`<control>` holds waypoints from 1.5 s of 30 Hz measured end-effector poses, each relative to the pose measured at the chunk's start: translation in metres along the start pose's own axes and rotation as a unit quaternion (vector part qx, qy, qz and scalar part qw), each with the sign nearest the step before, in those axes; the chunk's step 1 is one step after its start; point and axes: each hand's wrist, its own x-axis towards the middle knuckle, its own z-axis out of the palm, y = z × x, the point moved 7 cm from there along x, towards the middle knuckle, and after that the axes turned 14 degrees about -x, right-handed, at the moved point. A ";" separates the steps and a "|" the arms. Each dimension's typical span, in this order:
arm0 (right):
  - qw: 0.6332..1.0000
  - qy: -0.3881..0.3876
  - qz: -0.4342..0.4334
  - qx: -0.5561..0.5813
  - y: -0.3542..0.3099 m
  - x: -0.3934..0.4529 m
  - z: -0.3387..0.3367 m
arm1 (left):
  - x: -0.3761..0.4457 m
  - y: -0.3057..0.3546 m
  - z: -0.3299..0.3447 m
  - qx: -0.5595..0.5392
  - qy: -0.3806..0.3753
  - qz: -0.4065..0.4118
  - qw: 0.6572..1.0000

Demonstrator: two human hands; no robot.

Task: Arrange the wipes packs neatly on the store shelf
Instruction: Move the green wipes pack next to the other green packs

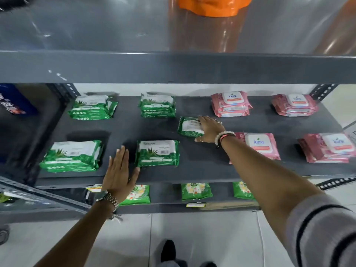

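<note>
Eight stacks of wipes packs lie flat on the shelf [202, 166]: four green, four pink. A stray green pack [189, 126] lies label-down between them, behind and right of the front green stack [158, 153]. The right hand [209, 130] rests on its right end, grip loosely curled over it, likely to pull it into line. The left hand [118, 170] lies flat and released just left of that stack, probably steadying.
</note>
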 end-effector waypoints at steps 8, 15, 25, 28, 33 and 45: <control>0.986 0.092 0.077 0.118 0.000 -0.019 -0.012 | 0.003 -0.029 0.011 0.027 -0.022 0.028 0.999; 0.988 0.095 -0.024 0.119 -0.073 -0.052 -0.028 | 0.003 -0.033 0.013 0.028 -0.029 0.020 0.999; 0.991 0.035 -0.127 0.014 -0.138 -0.045 -0.016 | 0.002 -0.030 0.011 0.022 -0.025 0.028 0.999; 0.988 0.024 -0.149 0.043 -0.138 -0.047 -0.017 | 0.001 -0.028 0.009 0.011 -0.015 0.031 0.999; 0.994 0.097 -0.048 0.011 -0.136 -0.046 -0.025 | 0.000 -0.028 0.009 0.018 -0.009 0.036 0.999; 0.965 0.066 -0.237 -0.089 -0.150 -0.052 -0.034 | 0.001 -0.031 0.012 0.031 -0.005 0.039 0.999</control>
